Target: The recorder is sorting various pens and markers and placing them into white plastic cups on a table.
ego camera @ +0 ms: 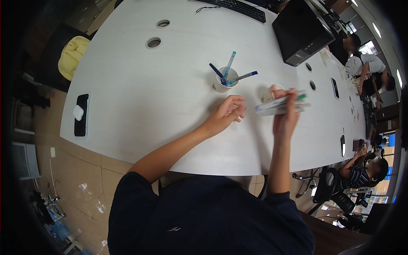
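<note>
In my right hand (pixel 285 113) are several pens or markers (pixel 274 105), blurred by motion; one has a green end. Just behind that hand stands a second paper cup (pixel 267 95), partly hidden by my fingers, so its contents cannot be told. My left hand (pixel 228 111) rests near the table's middle with its fingers loosely curled and apart, holding nothing. Beyond it a white paper cup (pixel 222 86) stands upright with several pens in it: a dark blue pen (pixel 217 73), a light blue pen (pixel 229 64) and a clear pen with a blue cap (pixel 244 76) lean out over its rim.
On the white table (pixel 127 79) lie a phone with a white earbud case (pixel 78 112) at the left and a phone (pixel 334 88) at the right. A black computer tower (pixel 301 32) and a keyboard (pixel 239 8) stand at the back. People sit or stand along the right side.
</note>
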`<move>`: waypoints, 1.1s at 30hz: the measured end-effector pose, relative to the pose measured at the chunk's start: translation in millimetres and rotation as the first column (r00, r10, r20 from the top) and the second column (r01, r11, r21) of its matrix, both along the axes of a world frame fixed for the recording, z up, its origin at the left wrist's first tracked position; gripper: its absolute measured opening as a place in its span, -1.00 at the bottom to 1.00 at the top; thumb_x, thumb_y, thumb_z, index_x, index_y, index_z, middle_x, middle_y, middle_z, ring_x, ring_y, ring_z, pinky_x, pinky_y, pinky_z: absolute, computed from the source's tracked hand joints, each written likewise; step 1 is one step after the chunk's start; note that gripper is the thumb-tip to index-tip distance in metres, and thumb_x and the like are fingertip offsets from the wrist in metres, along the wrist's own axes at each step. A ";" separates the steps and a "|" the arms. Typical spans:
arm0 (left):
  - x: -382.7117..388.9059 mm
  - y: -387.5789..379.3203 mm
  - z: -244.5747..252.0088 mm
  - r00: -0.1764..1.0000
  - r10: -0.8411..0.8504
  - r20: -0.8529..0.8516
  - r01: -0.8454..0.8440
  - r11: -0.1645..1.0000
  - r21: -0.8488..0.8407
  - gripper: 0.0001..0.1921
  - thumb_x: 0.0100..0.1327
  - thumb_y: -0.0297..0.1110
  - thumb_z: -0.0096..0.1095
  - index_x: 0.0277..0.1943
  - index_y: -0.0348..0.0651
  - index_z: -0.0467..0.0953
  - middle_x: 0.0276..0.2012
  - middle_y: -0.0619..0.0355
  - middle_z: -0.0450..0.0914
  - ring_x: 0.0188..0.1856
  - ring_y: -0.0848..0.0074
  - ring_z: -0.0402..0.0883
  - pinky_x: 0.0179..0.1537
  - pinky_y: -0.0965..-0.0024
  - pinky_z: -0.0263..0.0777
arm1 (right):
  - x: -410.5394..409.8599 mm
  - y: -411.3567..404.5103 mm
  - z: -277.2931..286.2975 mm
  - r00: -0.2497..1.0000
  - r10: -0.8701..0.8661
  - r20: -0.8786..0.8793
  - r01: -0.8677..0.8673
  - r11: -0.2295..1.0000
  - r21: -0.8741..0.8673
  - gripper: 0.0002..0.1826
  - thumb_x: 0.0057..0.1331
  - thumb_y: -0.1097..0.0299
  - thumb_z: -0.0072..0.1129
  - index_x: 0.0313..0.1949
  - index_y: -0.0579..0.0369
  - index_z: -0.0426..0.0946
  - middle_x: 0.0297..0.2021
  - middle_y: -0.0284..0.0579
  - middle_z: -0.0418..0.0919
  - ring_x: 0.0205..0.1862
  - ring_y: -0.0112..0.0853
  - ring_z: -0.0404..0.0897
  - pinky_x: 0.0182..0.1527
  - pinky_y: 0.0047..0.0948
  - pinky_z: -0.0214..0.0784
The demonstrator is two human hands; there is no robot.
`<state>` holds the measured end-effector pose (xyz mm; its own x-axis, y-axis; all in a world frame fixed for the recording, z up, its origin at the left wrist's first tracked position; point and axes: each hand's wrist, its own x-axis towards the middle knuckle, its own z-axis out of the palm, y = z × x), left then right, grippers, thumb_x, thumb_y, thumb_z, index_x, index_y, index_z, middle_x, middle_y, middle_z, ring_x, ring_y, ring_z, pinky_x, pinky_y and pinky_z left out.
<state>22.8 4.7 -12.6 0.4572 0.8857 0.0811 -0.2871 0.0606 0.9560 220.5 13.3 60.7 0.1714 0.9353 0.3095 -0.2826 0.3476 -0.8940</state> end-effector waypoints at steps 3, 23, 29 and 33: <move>3.1 2.5 -8.7 0.975 -0.097 0.200 0.126 0.982 -0.138 -0.55 0.48 -0.23 0.18 0.30 -0.22 0.27 0.13 0.07 0.46 0.18 0.46 0.48 0.14 0.32 0.45 | -25.7 -5.9 -25.1 0.963 0.268 0.033 -0.265 0.960 -0.087 -0.74 0.58 0.13 -0.09 -0.04 0.06 0.33 -0.15 0.09 0.70 0.04 -0.24 0.66 0.43 -0.10 0.16; -9.2 -12.2 21.2 0.931 -0.356 0.076 0.356 0.847 -0.393 -0.58 0.29 -0.30 0.45 0.04 -0.36 0.43 -0.23 -0.01 0.67 -0.27 0.38 0.73 -0.30 0.32 0.65 | -22.7 -9.8 -34.9 0.796 0.531 -0.290 -0.605 0.690 -0.398 -0.63 0.43 0.26 0.20 0.11 0.19 0.44 0.05 0.17 0.63 -0.07 -0.21 0.71 -0.05 -0.27 0.63; -7.9 -13.9 18.1 0.899 -0.404 0.170 0.436 0.786 -0.438 -0.43 0.41 -0.05 0.28 0.24 -0.35 0.36 -0.11 -0.09 0.65 -0.19 0.31 0.75 -0.17 0.26 0.68 | -15.6 -7.7 -39.4 0.737 0.576 -0.352 -0.675 0.619 -0.402 -0.56 0.43 0.30 0.14 0.21 0.25 0.37 0.04 0.22 0.62 0.01 -0.12 0.69 0.06 -0.18 0.59; -2.1 -18.4 25.5 0.886 -0.401 0.232 0.464 0.748 -0.475 -0.49 0.48 -0.05 0.15 0.26 -0.29 0.38 0.04 -0.15 0.60 -0.02 0.26 0.72 -0.01 0.20 0.65 | -13.5 -6.0 -39.1 0.722 0.581 -0.376 -0.692 0.616 -0.376 -0.50 0.40 0.38 0.09 0.27 0.32 0.31 0.05 0.30 0.60 0.08 -0.03 0.65 0.11 -0.14 0.57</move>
<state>20.6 -13.7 13.0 0.8169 0.5219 -0.2456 -0.2102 0.6658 0.7159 207.0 7.3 21.6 -0.5193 0.8406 -0.1540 -0.4564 -0.4251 -0.7817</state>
